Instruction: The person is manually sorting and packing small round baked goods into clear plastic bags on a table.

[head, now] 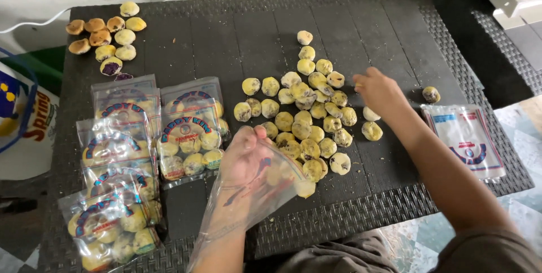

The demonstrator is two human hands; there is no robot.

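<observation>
My left hand [243,157] holds a clear plastic bag [257,191] by its mouth, low over the dark woven table [226,36]; a few yellow pastries show inside it. My right hand [379,91] reaches over the right side of a heap of small round yellow pastries [307,118] in the table's middle, fingers curled at one pastry near the heap's edge. Whether it has lifted that pastry I cannot tell. Two loose pastries [371,123] lie just below that hand.
Several filled, printed bags of pastries [132,154] lie stacked at the left. A separate group of browner pastries [107,38] sits at the far left corner. Empty flat bags [468,140] rest at the right edge, one lone pastry [431,94] above them.
</observation>
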